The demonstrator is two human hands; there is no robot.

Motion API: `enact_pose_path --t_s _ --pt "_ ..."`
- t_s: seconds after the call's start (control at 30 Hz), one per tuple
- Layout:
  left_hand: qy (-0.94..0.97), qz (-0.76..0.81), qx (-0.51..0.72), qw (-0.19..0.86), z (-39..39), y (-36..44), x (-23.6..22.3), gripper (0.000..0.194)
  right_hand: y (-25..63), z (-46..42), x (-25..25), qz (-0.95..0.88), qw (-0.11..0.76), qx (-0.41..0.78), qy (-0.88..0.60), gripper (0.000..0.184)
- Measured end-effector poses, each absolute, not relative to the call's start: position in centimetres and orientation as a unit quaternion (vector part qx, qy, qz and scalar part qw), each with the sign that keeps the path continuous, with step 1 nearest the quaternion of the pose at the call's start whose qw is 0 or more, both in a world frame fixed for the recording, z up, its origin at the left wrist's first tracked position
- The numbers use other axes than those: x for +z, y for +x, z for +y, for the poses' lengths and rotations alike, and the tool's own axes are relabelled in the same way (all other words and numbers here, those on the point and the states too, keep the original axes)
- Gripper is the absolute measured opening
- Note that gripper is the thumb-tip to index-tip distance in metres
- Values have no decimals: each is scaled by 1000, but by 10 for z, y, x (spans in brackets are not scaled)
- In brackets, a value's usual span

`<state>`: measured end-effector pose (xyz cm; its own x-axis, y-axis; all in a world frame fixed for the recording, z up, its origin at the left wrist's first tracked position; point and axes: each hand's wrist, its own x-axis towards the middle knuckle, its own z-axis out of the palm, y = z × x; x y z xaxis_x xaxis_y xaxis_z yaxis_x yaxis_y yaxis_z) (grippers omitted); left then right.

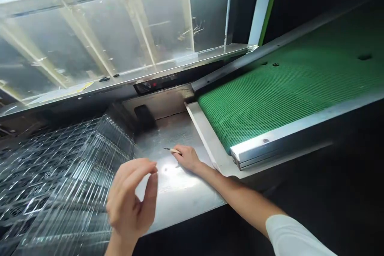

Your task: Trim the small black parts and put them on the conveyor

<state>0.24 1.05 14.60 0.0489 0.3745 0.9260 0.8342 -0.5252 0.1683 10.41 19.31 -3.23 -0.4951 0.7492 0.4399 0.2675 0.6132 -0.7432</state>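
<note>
Right grip [187, 158] pinches slim tool [175, 151] above metal worktop [180, 204], left grip [132, 198] curled, contents unclear; loose pinch could let tool slip.

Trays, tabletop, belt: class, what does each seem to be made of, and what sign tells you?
Trays: probably clear plastic, glossy; see-through, with glinting edges.
Tabletop: probably bare metal, smooth; silvery grey with a bright glare.
Belt: perhaps rubber or plastic, textured; fine lines mark its green surface.
</note>
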Motion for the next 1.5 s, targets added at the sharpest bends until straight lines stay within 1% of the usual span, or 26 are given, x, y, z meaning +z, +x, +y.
enact_pose_path --t_s 0.07,0.17,0.27,0.33,0.37,0.43,0.5,0.53,0.6,0.67,0.73,0.8,0.93,1.0,1.1,1.17,1.2,1.27,1.33,1.37,1.43,1.5 --pt "-744 -399 -502 187 31 28 141 35 106 194 -31 -814 385 306 -309 13" --pt "-798 -368 -458 135 48 59 121 40 109 194 -28 -819 375 310 -304 13" --pt "-816 -384 -425 78 51 71 89 45 111 192 -25 -825 363 298 -313 12" --pt "-809 -410 -418 56 50 66 66 45 110 192 -25 -831 352 279 -328 6" --pt "-798 -426 -423 49 49 60 55 42 110 192 -25 -833 346 268 -338 6" --pt "-762 -470 -445 26 47 46 35 30 108 192 -26 -836 339 247 -354 19" --pt "-701 -532 -475 -22 49 30 17 16 107 193 -26 -843 330 222 -361 29" --pt "-662 -565 -490 -55 51 21 10 15 107 194 -26 -849 325 208 -361 31" --pt "-578 -613 -524 -125 60 7 -4 23 107 195 -25 -860 313 187 -357 34" --pt "-505 -631 -560 -183 74 -5 -15 32 108 196 -24 -867 301 170 -358 36" --pt "-463 -624 -588 -224 91 -12 -20 40 108 196 -23 -872 293 151 -361 35" --pt "-449 -607 -604 -255 109 -14 -20 44 108 196 -22 -878 286 125 -363 29" --pt "-459 -564 -621 -292 142 -13 -4 42 105 194 -19 -889 272 84 -358 21" --pt "-451 -552 -641 -284 154 -14 5 39 104 190 -17 -895 265 72 -352 24" --pt "-411 -530 -702 -241 162 -17 11 36 110 179 -8 -894 273 72 -349 40" --pt "-392 -507 -736 -219 161 -20 9 33 121 166 6 -890 295 88 -336 44" --pt "-388 -499 -744 -216 160 -22 6 32 130 157 16 -892 305 95 -319 42" --pt "-390 -495 -744 -223 157 -25 -3 31 152 136 43 -913 307 82 -257 29" --pt "-397 -508 -727 -236 156 -26 -13 31 178 116 79 -944 280 45 -168 19" --pt "-404 -517 -714 -244 155 -25 -17 31 193 108 100 -953 272 21 -133 21" --pt "-421 -535 -686 -258 156 -22 -25 32 223 104 144 -951 287 -35 -111 24" --pt "-444 -550 -657 -264 157 -16 -29 32 252 119 190 -938 304 -89 -144 20"
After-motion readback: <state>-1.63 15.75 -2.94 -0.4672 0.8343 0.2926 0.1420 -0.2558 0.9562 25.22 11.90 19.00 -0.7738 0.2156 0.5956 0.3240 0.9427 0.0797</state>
